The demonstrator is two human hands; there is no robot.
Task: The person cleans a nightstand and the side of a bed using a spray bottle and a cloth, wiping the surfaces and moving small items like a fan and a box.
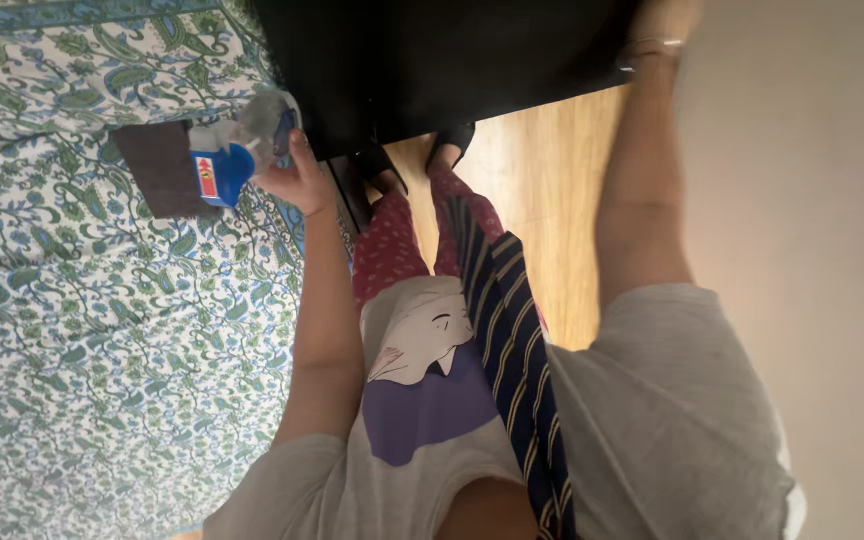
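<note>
Two bare arms reach away from us; our left hand (297, 180) has its fingers wrapped round a clear, crinkled plastic bottle with a blue label (237, 155), held just above the cotton bedspread printed with green and blue paisley (82, 330); beside the bottle lies a flat, dark brown rectangular pad (157, 170) on that cloth. Our right hand (657, 20) rises past a thin metal bracelet (650, 48) to the black, smooth-sided furniture (432, 60); whether its fingers are closed we cannot tell. A navy striped cloth (512, 350) hangs down our grey shirt above the glossy wooden floor (542, 180).
</note>
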